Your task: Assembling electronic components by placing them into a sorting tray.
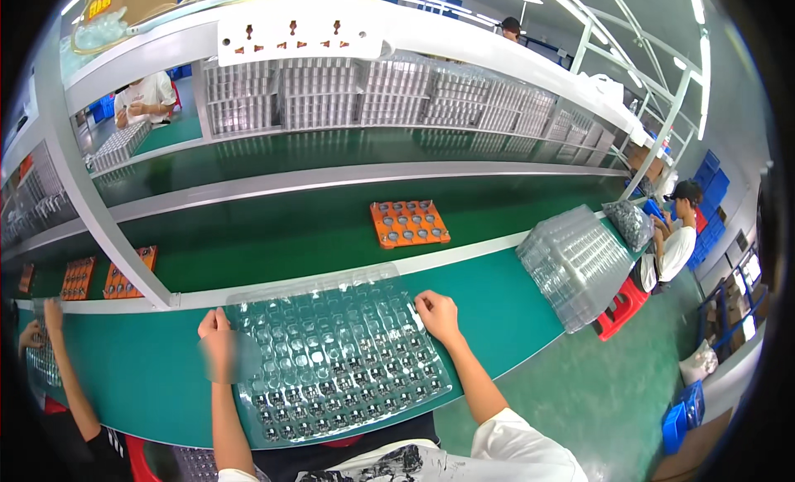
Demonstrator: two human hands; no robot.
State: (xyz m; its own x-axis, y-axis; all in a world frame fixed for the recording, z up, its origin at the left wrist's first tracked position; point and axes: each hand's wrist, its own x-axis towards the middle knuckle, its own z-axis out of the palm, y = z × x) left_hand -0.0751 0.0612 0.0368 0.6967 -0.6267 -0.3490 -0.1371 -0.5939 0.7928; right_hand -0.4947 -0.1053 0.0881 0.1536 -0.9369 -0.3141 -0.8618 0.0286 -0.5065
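A clear plastic blister tray (317, 337) lies before me on the green bench, its near rows and part of the right side filled with small dark-and-silver parts. The far-left pockets hold no parts. My left hand (217, 339) is closed at the tray's far left edge, fingers pinched together; a blur covers its wrist. My right hand (437, 316) grips the tray's right edge between thumb and curled fingers.
An orange fixture (408, 224) with round parts sits on the sunken green strip beyond; more orange fixtures (131, 272) stand left. Stacked clear trays (575, 267) fill the bench's right end. A metal post (108, 209) rises left. Co-workers sit on both sides.
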